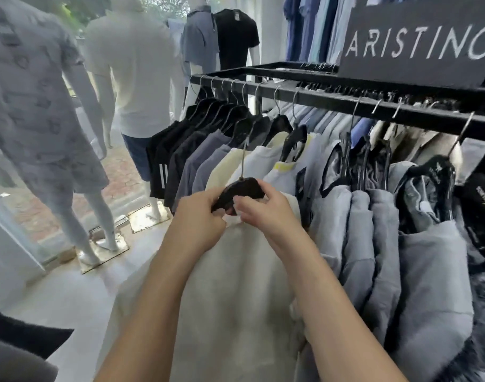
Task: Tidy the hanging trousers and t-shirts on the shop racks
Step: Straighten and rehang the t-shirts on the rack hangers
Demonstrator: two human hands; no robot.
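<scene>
Gripping a black hanger point(244, 188) at its shoulders, both hands are working at the neck of a cream t-shirt point(236, 285), which is hanging down in front of the person, just outside the row of garments on the black rail point(291, 92). The left grip point(200, 216) is curling round the hanger's lower arm with collar fabric bunched under it, and the right grip point(266, 210) is closing over the hanger's upper arm, thumb pressing at the collar; neither is open. The hanger is tilting, left end low, and its wire hook seems to be standing free below the rail, though blur is making that hard to confirm. The step in hand looks like seating the collar squarely on the hanger. To do it well, the person should be levelling the hanger first, then drawing the neckline evenly over both arms so the shoulder seams are sitting on the ends, not sliding to one side. One grip ought to be steadying the hanger while the other is smoothing the fabric down. When it is going back, the hook should be facing the same way as its neighbours, landing among the pale tops and beside the grey tops point(373, 230), with even spacing.
</scene>
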